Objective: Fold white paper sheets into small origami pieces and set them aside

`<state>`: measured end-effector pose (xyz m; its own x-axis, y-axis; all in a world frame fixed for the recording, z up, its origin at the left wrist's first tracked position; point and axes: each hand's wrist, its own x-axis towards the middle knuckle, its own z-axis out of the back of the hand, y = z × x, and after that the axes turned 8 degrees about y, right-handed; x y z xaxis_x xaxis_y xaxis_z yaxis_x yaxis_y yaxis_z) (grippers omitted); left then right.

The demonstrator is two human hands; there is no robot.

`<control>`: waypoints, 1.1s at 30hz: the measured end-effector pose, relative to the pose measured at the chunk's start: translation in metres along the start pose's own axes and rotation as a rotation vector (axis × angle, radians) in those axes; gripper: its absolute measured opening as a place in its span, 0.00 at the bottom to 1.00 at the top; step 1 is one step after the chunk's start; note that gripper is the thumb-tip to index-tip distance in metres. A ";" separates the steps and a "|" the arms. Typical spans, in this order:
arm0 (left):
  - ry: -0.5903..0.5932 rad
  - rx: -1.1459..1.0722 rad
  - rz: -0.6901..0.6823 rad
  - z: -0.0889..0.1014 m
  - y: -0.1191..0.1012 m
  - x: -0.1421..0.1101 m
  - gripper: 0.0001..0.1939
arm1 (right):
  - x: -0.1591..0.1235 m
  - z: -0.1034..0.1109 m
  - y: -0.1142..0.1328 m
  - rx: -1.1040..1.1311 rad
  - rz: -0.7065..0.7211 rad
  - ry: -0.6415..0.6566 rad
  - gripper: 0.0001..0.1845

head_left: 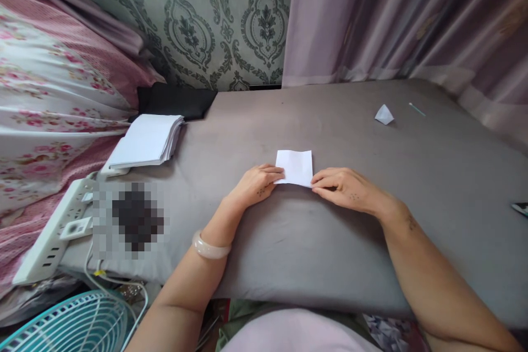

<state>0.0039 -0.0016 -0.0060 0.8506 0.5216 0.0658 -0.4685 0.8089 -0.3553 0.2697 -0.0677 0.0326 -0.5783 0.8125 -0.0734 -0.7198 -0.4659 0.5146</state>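
A small square of white paper [294, 165] with creases lies on the grey cloth-covered table [264, 126]. My left hand [260, 182] is at the paper's left edge, its fingertips resting on the lower left corner. At the lower right corner, my right hand [344, 190] pinches the paper between thumb and fingers. The bottom edge looks slightly raised between the two hands. Farther back on the right sits a small folded paper piece [385, 115] with a pointed top.
A stack of white paper [146, 140] lies at the left, before a black flat item [177, 100]. Nearer are a white power strip [53, 236], a blurred-out patch [138, 217] and a teal fan [78, 324]. A cotton swab [417, 109] lies at back right; a phone-like object [520, 208] sits far right.
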 end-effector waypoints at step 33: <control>-0.342 -0.240 0.666 -0.027 -0.013 0.029 0.14 | 0.043 -0.050 -0.027 -0.002 -0.447 -0.506 0.19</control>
<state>0.0407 -0.0042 -0.0246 0.2698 0.9622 0.0378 -0.7563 0.2361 -0.6102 0.2452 -0.0375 -0.0278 0.0262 0.9911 0.1308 -0.8491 -0.0470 0.5262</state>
